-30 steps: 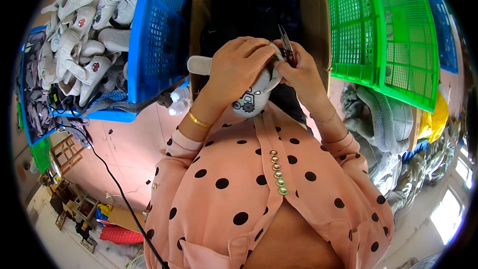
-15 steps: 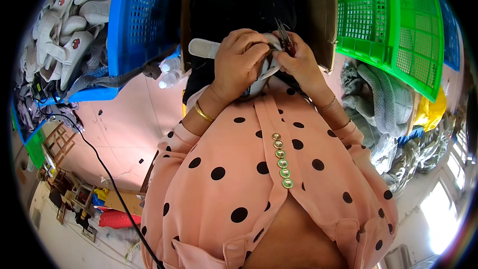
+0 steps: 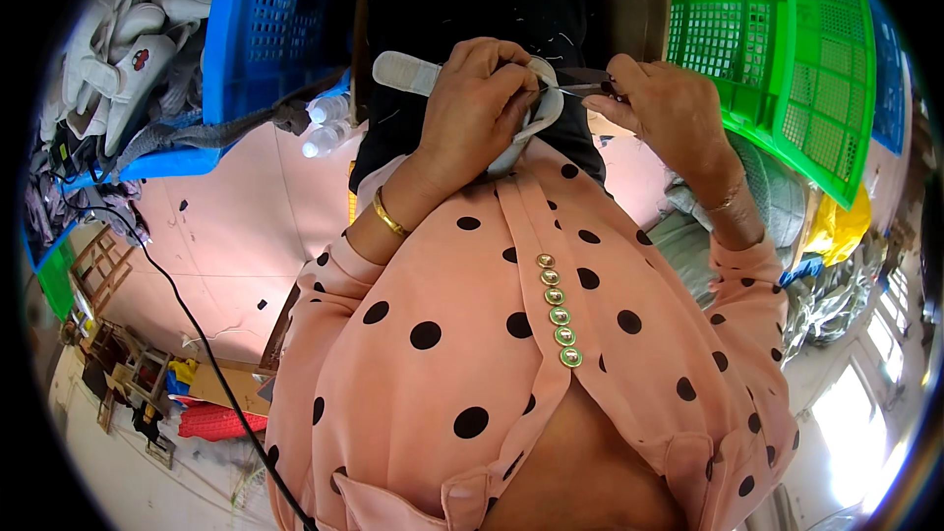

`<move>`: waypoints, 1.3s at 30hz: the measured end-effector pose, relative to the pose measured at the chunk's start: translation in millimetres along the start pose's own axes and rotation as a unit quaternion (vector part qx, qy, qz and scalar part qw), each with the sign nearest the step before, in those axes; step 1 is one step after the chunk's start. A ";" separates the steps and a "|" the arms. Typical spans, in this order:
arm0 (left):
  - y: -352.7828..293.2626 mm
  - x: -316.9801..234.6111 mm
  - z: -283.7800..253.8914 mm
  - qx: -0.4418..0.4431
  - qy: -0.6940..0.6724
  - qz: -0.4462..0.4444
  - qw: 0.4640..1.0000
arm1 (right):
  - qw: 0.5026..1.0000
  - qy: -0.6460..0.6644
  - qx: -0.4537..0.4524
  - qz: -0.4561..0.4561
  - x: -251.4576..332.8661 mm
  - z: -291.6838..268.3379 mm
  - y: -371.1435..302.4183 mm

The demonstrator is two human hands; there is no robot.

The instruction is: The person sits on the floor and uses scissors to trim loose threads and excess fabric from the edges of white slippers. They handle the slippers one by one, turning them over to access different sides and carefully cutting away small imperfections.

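A white shoe with a pale strap sticking out to the left rests in my lap, against my shirt front. My left hand is closed around the shoe, fingers bent over its upper edge. To its right, my right hand is closed on small scissors, mostly covered by the fingers. A thin line runs from there to the shoe opening; whether it is a blade or a thread is hard to tell. The shoe's underside is hidden.
At the left stands a blue crate beside piled white shoes. Two clear plastic bottles are next to it. A green basket stands at the right, above grey material. A black cable crosses the lower left.
My right hand has moved away from the shoe to the right, and the scissors no longer point upward. My left hand still holds the shoe in nearly the same place.
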State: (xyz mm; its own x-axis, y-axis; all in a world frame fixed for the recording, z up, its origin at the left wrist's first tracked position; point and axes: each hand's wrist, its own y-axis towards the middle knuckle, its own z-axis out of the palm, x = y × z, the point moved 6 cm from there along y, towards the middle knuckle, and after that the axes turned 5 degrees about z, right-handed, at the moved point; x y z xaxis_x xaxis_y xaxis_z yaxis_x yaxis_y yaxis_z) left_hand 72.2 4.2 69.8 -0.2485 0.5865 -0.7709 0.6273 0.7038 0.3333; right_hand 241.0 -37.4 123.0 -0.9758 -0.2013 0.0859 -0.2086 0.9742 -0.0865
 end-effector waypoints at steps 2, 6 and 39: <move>0.9 -1.1 0.6 -0.006 0.000 0.003 1.000 | 0.995 -0.066 -0.031 -0.073 7.2 -8.9 4.0; 0.3 -2.6 0.3 -0.016 0.002 -0.001 1.000 | 0.987 -0.090 -0.014 -0.136 19.7 -14.6 14.0; -13.3 -0.6 -3.0 -0.101 0.057 -0.041 0.992 | 0.960 -0.197 -0.058 -0.191 40.8 -1.7 35.1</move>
State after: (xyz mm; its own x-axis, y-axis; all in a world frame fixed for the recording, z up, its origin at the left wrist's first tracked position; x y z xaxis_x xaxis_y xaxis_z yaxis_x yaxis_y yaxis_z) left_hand 61.9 -4.3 67.4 -0.3813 0.5571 -0.7377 0.4442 0.8103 0.3823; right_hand 194.0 -11.3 125.2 -0.7832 -0.5472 -0.2953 -0.5698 0.8217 -0.0112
